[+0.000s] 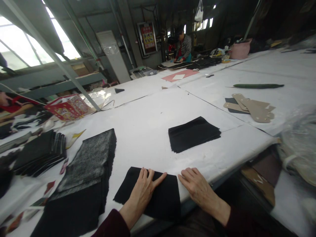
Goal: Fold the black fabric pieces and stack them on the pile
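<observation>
A black fabric piece (163,197) lies flat at the near edge of the white table (148,115). My left hand (143,191) rests on it, open, fingers spread and flat. Just to the right of the piece my right hand (197,187) lies open on the table edge, its fingertips touching the fabric's right side. A neat stack of black fabric pieces (192,133) sits farther back in the middle. To the left a tall grey-black stack of cut pieces (89,164) stands beside my left hand.
More black pieces (39,153) lie at the far left near a red box (67,107). Tan cardboard patterns (251,107) and a long dark green strip (258,86) lie on the right. A pink sheet (180,75) lies far back, where a person (182,47) works. A plastic bag (298,144) sits at right.
</observation>
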Tool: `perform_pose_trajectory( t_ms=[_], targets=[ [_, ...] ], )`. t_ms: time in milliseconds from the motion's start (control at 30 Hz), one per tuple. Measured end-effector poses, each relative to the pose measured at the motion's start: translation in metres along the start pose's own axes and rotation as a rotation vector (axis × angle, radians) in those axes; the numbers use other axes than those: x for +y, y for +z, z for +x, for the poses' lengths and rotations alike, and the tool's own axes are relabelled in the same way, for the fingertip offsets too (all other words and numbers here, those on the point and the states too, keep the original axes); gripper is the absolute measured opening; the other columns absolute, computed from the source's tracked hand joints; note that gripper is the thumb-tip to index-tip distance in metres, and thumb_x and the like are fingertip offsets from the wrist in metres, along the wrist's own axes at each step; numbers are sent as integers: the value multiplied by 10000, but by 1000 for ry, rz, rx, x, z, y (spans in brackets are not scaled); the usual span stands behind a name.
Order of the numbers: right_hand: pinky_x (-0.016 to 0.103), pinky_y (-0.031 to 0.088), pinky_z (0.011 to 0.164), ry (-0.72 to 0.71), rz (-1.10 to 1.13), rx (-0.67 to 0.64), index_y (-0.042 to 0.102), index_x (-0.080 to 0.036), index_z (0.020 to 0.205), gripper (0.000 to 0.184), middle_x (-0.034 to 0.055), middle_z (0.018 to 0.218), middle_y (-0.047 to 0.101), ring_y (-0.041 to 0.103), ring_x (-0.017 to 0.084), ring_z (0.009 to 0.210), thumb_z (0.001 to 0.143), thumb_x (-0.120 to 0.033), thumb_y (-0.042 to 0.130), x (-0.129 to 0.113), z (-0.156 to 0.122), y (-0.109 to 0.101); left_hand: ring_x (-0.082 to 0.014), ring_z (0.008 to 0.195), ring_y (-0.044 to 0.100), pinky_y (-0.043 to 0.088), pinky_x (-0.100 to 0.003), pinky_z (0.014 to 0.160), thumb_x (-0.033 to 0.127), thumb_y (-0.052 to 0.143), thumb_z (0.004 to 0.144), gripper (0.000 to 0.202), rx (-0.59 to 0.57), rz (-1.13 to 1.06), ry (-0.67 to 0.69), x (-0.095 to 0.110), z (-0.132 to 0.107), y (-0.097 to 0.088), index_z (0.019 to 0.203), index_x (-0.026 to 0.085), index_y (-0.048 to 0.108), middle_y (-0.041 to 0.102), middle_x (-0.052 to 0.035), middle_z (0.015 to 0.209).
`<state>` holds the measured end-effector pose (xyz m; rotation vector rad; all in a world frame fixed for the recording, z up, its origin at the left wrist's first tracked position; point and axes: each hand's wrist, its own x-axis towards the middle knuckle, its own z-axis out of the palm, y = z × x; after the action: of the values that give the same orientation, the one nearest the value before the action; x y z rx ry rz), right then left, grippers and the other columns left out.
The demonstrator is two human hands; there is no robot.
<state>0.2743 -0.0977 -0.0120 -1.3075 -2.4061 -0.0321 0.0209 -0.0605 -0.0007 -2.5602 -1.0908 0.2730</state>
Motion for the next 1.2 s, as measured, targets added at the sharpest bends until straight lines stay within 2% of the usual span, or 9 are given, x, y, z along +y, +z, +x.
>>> perform_pose_trajectory(
  t_ms=[167, 367, 500, 600, 700, 867, 1033, 1133, 1200],
  targets=[
    [355, 424, 816, 115, 207, 160, 541, -139, 1264, 446, 103, 1052, 579, 498, 215, 955, 874, 2, 377, -28, 23, 4, -285, 1094, 552, 366, -523, 1029, 92, 503, 882, 853, -1, 50, -6, 1, 0, 1, 1530, 410, 50, 542, -89, 1164],
    [391, 440, 829, 156, 147, 65, 532, -125, 1275, 436, 109, 1050, 587, 492, 246, 947, 860, -25, 441, -58, 32, 41, -290, 1177, 506, 338, -506, 1067, 91, 465, 880, 749, -2, -62, -20, -7, -8, 6, 1534, 314, 177, 528, -113, 1266],
    [398, 428, 851, 147, 134, 40, 527, -117, 1277, 437, 113, 1079, 577, 484, 249, 966, 855, -23, 467, -56, 24, 43, -265, 1222, 477, 312, -481, 1098, 17, 430, 846, 688, -25, -205, -72, -32, -19, 10, 1490, 228, 317, 513, -118, 1320],
    [386, 425, 816, 161, 151, 14, 565, -142, 1216, 381, 96, 1026, 579, 491, 236, 932, 861, -33, 477, -54, 30, 34, -232, 1111, 541, 375, -424, 1038, 17, 418, 869, 544, -60, -332, -126, -55, -19, 9, 1372, 212, 484, 575, -91, 1227],
    [383, 424, 804, 227, 174, 0, 585, -193, 1172, 315, 72, 985, 586, 508, 227, 913, 891, -87, 491, -53, 45, 27, -223, 985, 575, 436, -380, 907, 167, 445, 946, 250, -76, -465, -200, -69, -11, 5, 1117, 218, 620, 616, -60, 1075],
    [423, 427, 937, 265, 287, -28, 485, -276, 1342, 552, 51, 1174, 600, 533, 242, 1053, 825, -95, 556, -49, 51, 36, -227, 880, 579, 414, -362, 815, 223, 411, 964, 179, -97, -593, -225, -66, -1, 2, 902, 203, 578, 624, -60, 947],
    [398, 422, 1020, 379, 464, -72, 525, -276, 1342, 642, 44, 1240, 625, 568, 234, 1127, 735, -66, 554, -12, 28, 39, -205, 828, 605, 407, -313, 746, 306, 427, 968, 131, -112, -919, -263, -57, 13, -7, 949, 238, 536, 652, -13, 868],
    [322, 464, 938, 533, 527, -195, 612, -269, 1264, 509, 27, 1150, 675, 613, 207, 1049, 773, -144, 562, 42, 37, 2, -183, 882, 618, 420, -280, 776, 224, 526, 883, 152, -69, -1116, -269, -49, 51, -16, 1030, 252, 554, 668, 5, 949],
    [327, 423, 970, 500, 390, -239, 654, -248, 1205, 456, 32, 1167, 675, 599, 211, 1083, 772, -139, 563, 89, 57, -31, -173, 891, 622, 430, -268, 792, 181, 559, 835, 232, -25, -1223, -274, -42, 90, -21, 1055, 251, 581, 672, 10, 972]
  ],
)
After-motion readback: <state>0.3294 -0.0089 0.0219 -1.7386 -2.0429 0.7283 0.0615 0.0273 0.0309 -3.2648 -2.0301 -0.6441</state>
